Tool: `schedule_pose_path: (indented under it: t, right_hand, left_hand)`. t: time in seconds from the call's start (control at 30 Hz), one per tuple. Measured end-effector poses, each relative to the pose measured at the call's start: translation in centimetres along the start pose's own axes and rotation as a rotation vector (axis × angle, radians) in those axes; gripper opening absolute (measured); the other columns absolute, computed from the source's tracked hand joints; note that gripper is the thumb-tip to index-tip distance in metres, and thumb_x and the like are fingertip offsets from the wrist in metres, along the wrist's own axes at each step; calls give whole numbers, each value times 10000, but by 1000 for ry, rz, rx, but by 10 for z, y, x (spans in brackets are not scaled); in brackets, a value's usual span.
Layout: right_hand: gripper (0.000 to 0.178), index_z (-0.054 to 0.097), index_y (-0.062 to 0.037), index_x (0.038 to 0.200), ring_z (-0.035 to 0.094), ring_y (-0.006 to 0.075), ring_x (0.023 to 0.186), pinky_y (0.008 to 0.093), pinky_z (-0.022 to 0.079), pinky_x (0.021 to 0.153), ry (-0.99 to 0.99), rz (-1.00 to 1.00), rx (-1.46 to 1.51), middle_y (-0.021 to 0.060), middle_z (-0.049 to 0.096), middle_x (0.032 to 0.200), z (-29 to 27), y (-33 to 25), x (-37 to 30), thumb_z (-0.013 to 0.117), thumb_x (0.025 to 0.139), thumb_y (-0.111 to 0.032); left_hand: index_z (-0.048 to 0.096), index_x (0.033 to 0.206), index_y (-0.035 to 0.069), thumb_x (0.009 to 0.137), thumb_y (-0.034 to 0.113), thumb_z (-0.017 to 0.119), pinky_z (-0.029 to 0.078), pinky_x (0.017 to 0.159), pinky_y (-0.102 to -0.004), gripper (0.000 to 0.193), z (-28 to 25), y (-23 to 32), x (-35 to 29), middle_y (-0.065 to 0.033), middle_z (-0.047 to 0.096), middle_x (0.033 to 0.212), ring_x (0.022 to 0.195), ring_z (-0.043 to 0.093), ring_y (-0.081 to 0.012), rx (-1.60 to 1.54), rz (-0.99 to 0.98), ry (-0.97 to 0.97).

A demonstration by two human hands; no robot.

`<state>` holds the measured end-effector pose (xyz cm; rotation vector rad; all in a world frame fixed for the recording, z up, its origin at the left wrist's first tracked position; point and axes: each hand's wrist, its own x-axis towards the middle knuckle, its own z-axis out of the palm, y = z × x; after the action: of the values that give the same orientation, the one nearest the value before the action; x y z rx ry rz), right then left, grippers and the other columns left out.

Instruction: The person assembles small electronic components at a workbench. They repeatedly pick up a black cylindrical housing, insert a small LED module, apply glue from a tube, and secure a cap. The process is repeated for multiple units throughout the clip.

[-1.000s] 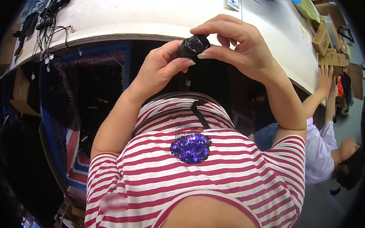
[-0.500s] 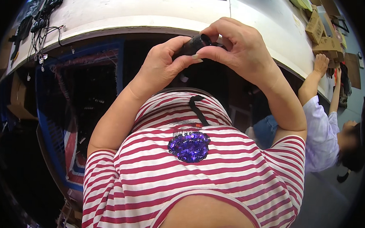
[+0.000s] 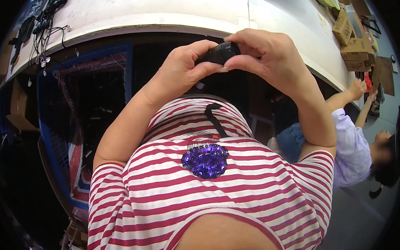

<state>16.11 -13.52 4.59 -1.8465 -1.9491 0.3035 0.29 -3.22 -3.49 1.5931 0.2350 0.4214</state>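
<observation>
Just over the near edge of the white table, a short black ribbed cylinder (image 3: 224, 51), similar to a flashlight head, is held crosswise between my two hands. My left hand (image 3: 180, 65) is closed round its left end, thumb below and fingers above. At its right end, the thumb and forefinger of my right hand (image 3: 272, 56) pinch it from below and above. The cylinder's dark, round right end shows in the gap between that thumb and forefinger. My left fingers hide its other end.
Black cables (image 3: 46, 26) lie on the white table (image 3: 169, 9) at the left, their ends hanging over the edge. A blue crate (image 3: 47, 100) stands below at the left. At the right, a co-worker (image 3: 351, 145) reaches toward cardboard boxes (image 3: 357, 49).
My right thumb and forefinger have shifted on the cylinder's right end, and the cylinder has moved slightly right and down. The co-worker's near hand has come off the table edge, lower down.
</observation>
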Motion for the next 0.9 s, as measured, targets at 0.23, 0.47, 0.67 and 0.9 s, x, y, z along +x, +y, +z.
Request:
schedule_pose_path:
  t: [0.23, 0.47, 0.67, 0.9]
  right_hand:
    - [402, 577, -44, 685, 551, 289, 540, 354, 421, 498, 60, 35, -110, 124, 555, 582, -3, -8, 0, 626, 736, -439]
    - [308, 579, -5, 881, 539, 299, 573, 339, 431, 537, -80, 155, -2, 152, 576, 691, -28, -28, 3, 678, 742, -261]
    - [322, 584, 1, 867, 571, 314, 601, 357, 439, 552, -116, 224, 98, 176, 576, 658, -30, -38, 11, 678, 737, -277]
    - [333, 579, -15, 853, 584, 317, 657, 380, 449, 593, -10, 152, 48, 149, 599, 700, -33, -33, -2, 668, 739, -315]
  left_hand:
    - [574, 1014, 4, 782, 35, 619, 459, 682, -197, 238, 3, 7, 0, -15, 612, 832, 739, 556, -64, 68, -5, 24]
    - [580, 997, -3, 733, 58, 662, 468, 688, -250, 283, 2, 16, 6, -83, 613, 852, 777, 560, -103, 151, 151, 48]
    - [559, 1028, -9, 786, 67, 632, 453, 687, -231, 264, 1, 21, 2, -60, 607, 835, 759, 531, -80, 81, 12, 15]
    - [555, 1026, -6, 788, 92, 641, 448, 675, -235, 271, 8, 25, 3, -60, 610, 833, 731, 527, -88, 157, 4, 33]
